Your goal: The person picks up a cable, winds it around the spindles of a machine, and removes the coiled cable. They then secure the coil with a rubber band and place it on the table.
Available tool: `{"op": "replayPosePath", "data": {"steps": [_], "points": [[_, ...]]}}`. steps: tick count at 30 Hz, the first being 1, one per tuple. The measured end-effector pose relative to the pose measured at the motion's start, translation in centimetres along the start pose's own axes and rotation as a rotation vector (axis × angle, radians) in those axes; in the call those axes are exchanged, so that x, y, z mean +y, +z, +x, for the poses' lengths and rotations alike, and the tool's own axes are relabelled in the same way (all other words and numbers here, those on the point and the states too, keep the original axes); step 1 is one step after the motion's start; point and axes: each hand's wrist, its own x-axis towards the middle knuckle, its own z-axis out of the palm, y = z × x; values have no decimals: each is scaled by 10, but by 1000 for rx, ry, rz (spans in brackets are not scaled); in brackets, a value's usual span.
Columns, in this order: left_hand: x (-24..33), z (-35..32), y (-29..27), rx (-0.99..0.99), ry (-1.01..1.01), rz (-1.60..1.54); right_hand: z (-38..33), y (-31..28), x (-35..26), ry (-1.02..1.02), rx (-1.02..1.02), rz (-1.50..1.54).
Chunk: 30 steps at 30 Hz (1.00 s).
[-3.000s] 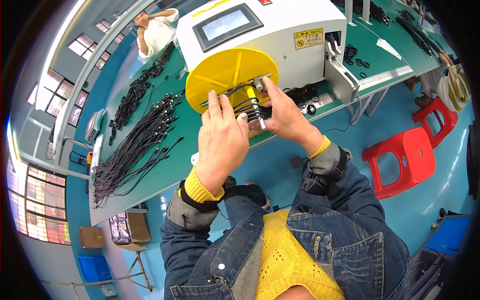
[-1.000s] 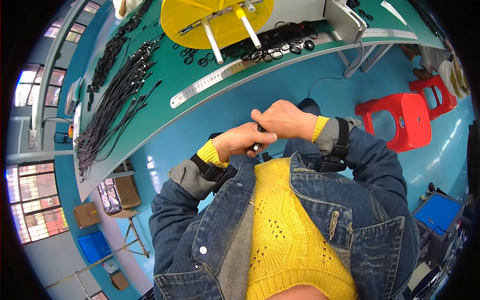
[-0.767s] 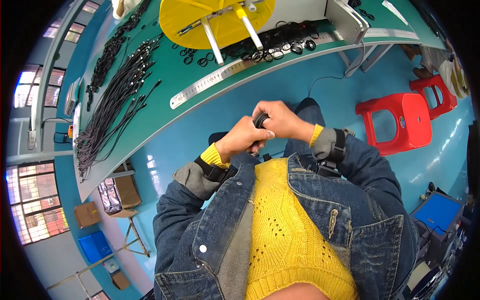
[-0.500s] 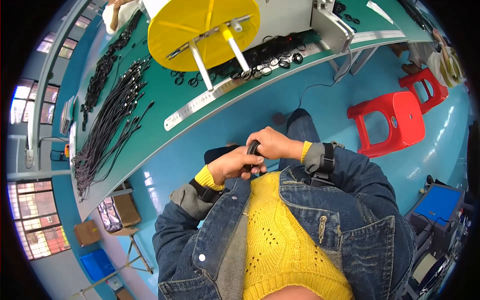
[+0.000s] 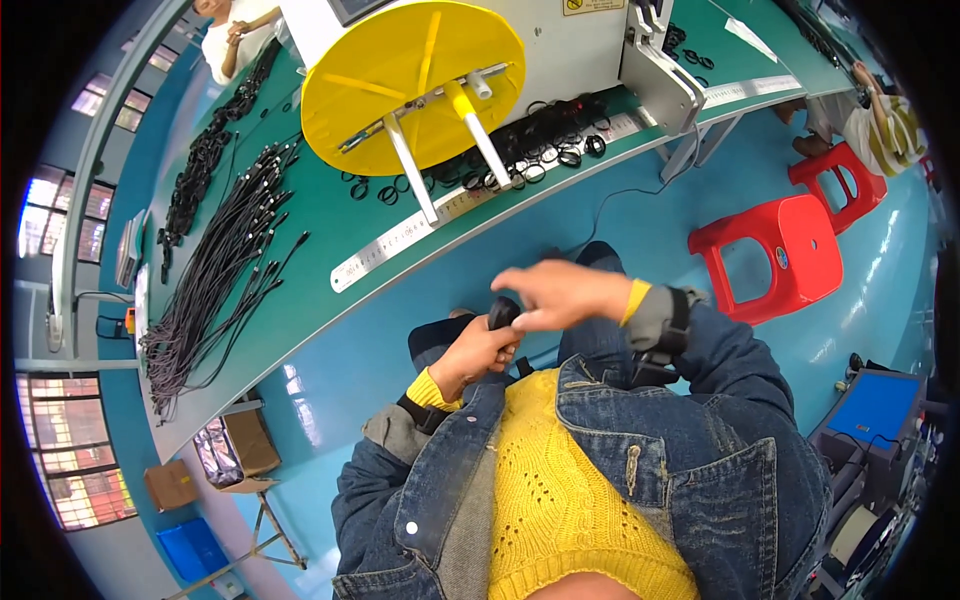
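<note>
Above my lap, my left hand (image 5: 478,352) is closed around a small bundled black cable coil (image 5: 503,312), which sticks up from between thumb and fingers. Just to its right, my right hand (image 5: 562,293) is open, its index finger and thumb spread apart close to the coil's top. Its other fingers are partly hidden and slightly blurred. I cannot tell whether the thumb touches the coil. Beyond both hands, a yellow disc (image 5: 365,110) with two metal pegs is mounted on a white machine (image 5: 575,50).
The green workbench (image 5: 310,210) carries straight black cables (image 5: 225,270), coiled black cables (image 5: 545,150) and a steel ruler (image 5: 385,252). Red stools (image 5: 815,265) stand at right. One person (image 5: 235,40) is at far left, another (image 5: 890,130) at far right. Cardboard boxes (image 5: 252,440) are at lower left.
My right hand has come off the coil and spread its fingers, shifting slightly right. My left hand keeps the coil and has dropped a little lower. The view has tilted slightly.
</note>
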Motion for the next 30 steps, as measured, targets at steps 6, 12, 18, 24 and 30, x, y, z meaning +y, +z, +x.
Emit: {"op": "replayPosePath", "data": {"steps": [6,12,18,24,30], "points": [[11,0,5,59,241,-210,13,-52,51,-3,738,-498],[14,1,4,13,415,-234,7,-45,52,79,852,59],[26,-2,15,119,684,-242,-8,0,-13,300,249,1343],[12,-19,6,90,629,-250,-12,16,-23,294,166,1371],[-2,-20,-18,103,589,-261,-32,30,-32,289,-86,1278]]}}
